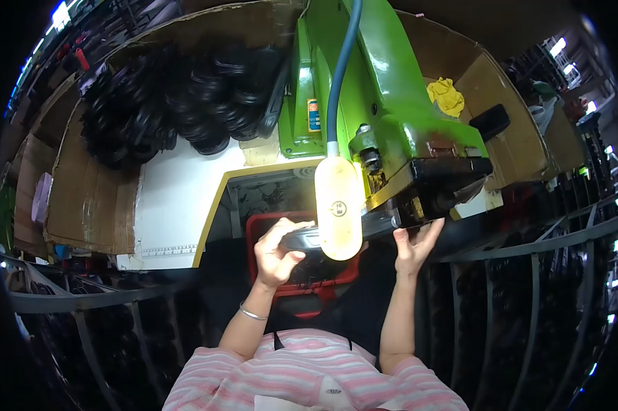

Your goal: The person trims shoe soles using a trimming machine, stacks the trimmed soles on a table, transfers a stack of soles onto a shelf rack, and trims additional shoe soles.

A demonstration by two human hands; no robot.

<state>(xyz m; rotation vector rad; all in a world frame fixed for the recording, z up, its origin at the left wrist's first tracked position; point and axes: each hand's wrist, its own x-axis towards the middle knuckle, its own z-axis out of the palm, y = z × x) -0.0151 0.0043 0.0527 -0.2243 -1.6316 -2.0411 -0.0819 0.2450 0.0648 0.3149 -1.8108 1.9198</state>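
Observation:
A dark, shiny shoe sole (300, 238) lies across the front of the green machine (391, 89), under its head. My left hand (274, 255) grips the left end of the sole between thumb and fingers. At the right end, beneath the machine's black head (439, 185), my right hand (415, 248) has its thumb and fingers on the sole's edge. The oblong lamp (339, 205) hides the middle of the sole. Just what my right fingertips touch is partly hidden by the machine.
Black soles (185, 96) are piled on the white table (168, 205) inside a cardboard box (93, 198). Another box (514, 130) at the right holds a yellow cloth (446, 96). A red basket (348, 275) stands below my hands. Metal railings (507, 248) run along both sides.

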